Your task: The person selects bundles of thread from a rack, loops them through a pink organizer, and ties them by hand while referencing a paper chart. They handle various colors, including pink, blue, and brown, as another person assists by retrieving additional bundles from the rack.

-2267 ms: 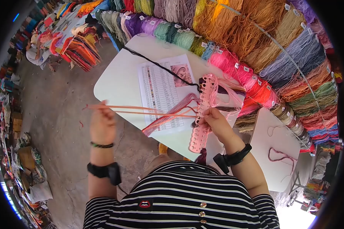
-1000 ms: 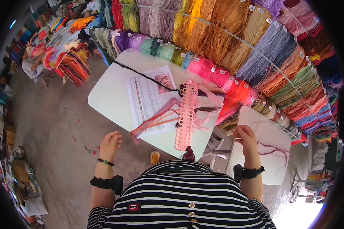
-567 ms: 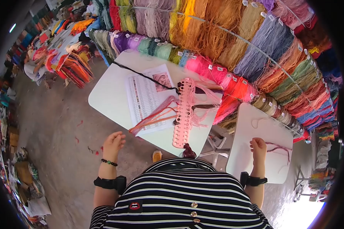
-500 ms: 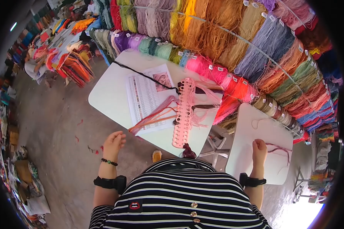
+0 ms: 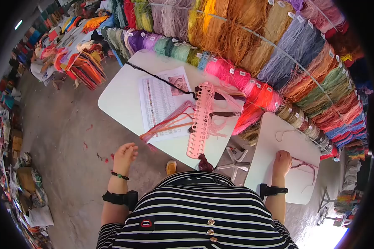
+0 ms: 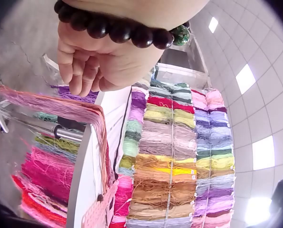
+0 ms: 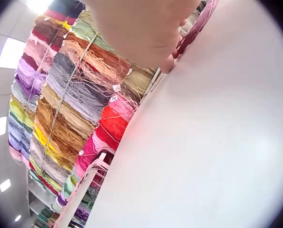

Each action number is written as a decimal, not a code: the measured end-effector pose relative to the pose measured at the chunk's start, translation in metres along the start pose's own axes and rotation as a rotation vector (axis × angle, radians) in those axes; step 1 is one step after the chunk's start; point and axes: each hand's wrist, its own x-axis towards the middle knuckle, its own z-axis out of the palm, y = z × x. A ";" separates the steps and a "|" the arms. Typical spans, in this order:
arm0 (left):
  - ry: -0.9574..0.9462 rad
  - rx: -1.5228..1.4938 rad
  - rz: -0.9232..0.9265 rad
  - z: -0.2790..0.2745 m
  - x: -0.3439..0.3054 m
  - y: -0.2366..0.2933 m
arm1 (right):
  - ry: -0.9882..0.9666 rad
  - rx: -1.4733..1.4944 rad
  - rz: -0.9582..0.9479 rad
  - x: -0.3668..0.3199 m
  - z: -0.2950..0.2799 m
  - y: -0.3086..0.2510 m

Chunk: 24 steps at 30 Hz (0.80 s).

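Note:
My left hand (image 5: 126,157) hangs over the floor left of the large table, fingers loosely bent and holding nothing; the left wrist view shows the same hand (image 6: 110,66). Over the small table, my right hand (image 5: 282,164) has its fingers bent down at the near end of a burgundy thread bundle (image 5: 305,162). In the right wrist view, that hand (image 7: 139,33) has fingertips against the bundle (image 7: 194,34); whether they pinch it is hidden. A pink perforated holder (image 5: 200,120) lies on the large table, with pink, orange and dark threads through its holes.
The large white table (image 5: 122,91) also bears a printed chart (image 5: 156,99) and a black cord (image 5: 153,75). The small white table (image 5: 264,172) stands to its right. Coloured yarn skeins (image 5: 237,37) hang beyond both. A white chair base (image 5: 235,164) stands between the tables.
Both hands have left the holder and the orange threads. My right hand has moved right to the small table and its burgundy bundle. My left hand has stayed nearly still over the last second.

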 end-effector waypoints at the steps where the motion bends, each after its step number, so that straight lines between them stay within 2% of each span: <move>1: -0.004 0.003 -0.002 -0.001 0.000 -0.003 | 0.006 -0.009 -0.012 0.002 0.001 0.000; 3: 0.012 0.027 -0.009 -0.003 -0.001 -0.004 | 0.023 -0.033 -0.027 0.005 0.005 0.002; 5: 0.020 0.064 -0.021 -0.002 -0.004 -0.003 | -0.097 -0.216 -0.066 0.012 0.019 0.016; 6: 0.034 0.072 -0.005 0.001 -0.006 -0.003 | -0.070 -0.358 -0.151 0.012 0.031 0.027; 7: 0.024 0.081 0.011 -0.001 -0.005 -0.006 | -0.078 -0.432 -0.125 0.012 0.042 0.035; 8: -0.045 0.115 0.020 -0.010 0.007 -0.015 | -0.036 -0.385 -0.102 0.010 0.031 0.030; 9: -0.058 0.084 0.048 -0.016 0.013 -0.025 | -0.134 -0.278 -0.022 0.013 0.028 0.032; 11: -0.027 0.091 -0.004 -0.014 0.015 -0.024 | 0.101 0.092 0.098 0.007 -0.009 0.016; 12: 0.000 0.098 -0.015 -0.010 0.011 -0.018 | 0.128 0.171 0.165 0.006 -0.020 0.014; 15: 0.004 0.081 -0.019 -0.003 0.008 -0.014 | 0.135 0.390 0.377 0.002 -0.019 0.032; 18: 0.010 0.101 -0.014 0.002 0.005 -0.006 | 0.083 0.403 0.418 0.000 -0.030 0.044; 21: 0.043 0.114 -0.008 0.008 0.003 0.000 | -0.007 0.179 0.174 -0.006 -0.038 0.038; 24: 0.017 0.123 -0.001 0.006 0.000 -0.005 | -0.061 0.051 0.077 -0.014 -0.019 0.040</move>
